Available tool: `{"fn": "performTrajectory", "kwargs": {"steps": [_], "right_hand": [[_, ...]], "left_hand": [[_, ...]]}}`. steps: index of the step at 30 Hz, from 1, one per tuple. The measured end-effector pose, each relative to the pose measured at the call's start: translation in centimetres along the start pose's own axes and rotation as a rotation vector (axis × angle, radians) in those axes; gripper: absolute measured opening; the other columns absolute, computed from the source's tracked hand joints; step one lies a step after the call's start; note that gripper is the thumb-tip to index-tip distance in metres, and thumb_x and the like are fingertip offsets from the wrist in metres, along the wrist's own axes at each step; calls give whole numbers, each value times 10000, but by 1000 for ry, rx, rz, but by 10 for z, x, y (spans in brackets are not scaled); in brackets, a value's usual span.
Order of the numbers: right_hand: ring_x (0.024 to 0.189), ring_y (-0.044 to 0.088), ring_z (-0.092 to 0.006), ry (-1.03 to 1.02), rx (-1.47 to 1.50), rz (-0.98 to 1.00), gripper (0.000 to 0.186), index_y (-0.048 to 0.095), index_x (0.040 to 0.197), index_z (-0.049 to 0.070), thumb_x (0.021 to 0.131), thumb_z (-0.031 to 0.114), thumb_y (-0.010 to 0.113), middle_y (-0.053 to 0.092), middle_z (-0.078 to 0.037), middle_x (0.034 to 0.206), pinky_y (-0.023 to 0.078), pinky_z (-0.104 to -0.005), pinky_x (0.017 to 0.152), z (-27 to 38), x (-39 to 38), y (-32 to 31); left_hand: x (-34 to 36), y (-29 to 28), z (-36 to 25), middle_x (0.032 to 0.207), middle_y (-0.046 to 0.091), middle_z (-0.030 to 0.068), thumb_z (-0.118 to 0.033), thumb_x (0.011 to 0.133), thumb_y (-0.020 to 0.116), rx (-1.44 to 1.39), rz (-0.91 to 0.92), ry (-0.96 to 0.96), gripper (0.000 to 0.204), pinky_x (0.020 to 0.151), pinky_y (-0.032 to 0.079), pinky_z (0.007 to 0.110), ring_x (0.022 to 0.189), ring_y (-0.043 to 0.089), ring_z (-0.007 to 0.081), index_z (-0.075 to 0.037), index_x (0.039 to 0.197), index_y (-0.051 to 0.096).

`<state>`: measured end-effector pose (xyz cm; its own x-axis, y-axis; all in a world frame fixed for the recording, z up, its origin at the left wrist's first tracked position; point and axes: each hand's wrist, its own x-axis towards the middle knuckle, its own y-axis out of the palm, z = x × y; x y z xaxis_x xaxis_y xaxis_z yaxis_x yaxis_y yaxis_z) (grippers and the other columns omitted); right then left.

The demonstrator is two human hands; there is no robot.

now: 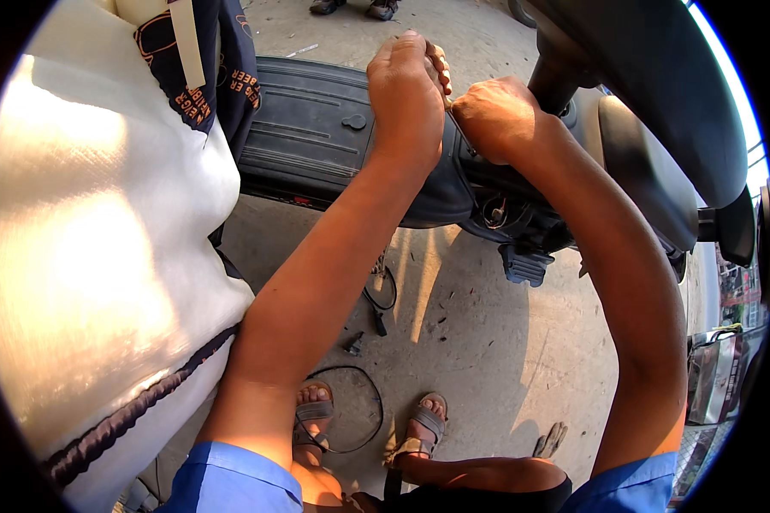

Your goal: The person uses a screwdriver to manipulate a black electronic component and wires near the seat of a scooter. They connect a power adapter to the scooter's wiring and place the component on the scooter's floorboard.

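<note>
My left hand (406, 98) is closed above a ribbed black footboard (304, 137) of what looks like a scooter, its fingertips curled on the right side; what it grips is mostly hidden. Just to its right, my right hand (505, 120) is also closed, knuckles up, beside the black bodywork. A thin metal tool (458, 128) runs down from between both hands toward that bodywork; which fingers hold it is unclear. Exposed wiring and a dark ribbed part (524, 263) hang below.
A large white padded cover (103, 239) fills the left. Black padded parts (646, 171) rise at the right. A looped cable (370, 389) and small dark pieces lie on the concrete floor (488, 342) near my sandalled feet. Another person's shoes (382, 8) show at the top.
</note>
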<state>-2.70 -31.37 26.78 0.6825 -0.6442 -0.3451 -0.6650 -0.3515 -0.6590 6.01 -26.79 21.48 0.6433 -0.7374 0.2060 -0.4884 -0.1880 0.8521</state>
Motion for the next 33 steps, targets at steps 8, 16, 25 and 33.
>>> {"fn": "performTrajectory", "kwargs": {"steps": [8, 16, 25, 33], "right_hand": [[856, 706, -237, -39, 32, -71, 114, 695, 864, 122, 760, 77, 680, 723, -66, 848, 549, -352, 692, -2, -5, 0], [854, 709, -235, -53, 43, -131, 116, 702, 872, 123, 765, 84, 683, 723, -62, 836, 548, -349, 689, -4, -2, 8], [855, 711, -228, -22, 39, -75, 117, 713, 874, 124, 760, 105, 697, 725, -65, 839, 549, -347, 687, -2, -5, 2], [895, 705, -206, -25, 30, -42, 109, 721, 897, 148, 809, 120, 664, 726, -43, 892, 545, -329, 717, -1, -7, -1]], "left_hand": [[16, -2, -1, 540, 406, 92, -162, 777, 440, -106, 65, -158, 213, 427, 288, 320, 453, 360, 177, -59, 600, 381], [13, -10, -4, 581, 459, 98, -161, 833, 452, -112, 194, -126, 202, 468, 357, 321, 504, 444, 184, -45, 668, 455], [3, 3, -3, 590, 463, 71, -158, 841, 439, 5, 7, -48, 217, 473, 353, 280, 497, 433, 155, -46, 655, 439], [17, -10, -6, 548, 400, 88, -149, 785, 440, -125, 188, -243, 198, 453, 278, 342, 470, 340, 180, -63, 616, 382]]}}
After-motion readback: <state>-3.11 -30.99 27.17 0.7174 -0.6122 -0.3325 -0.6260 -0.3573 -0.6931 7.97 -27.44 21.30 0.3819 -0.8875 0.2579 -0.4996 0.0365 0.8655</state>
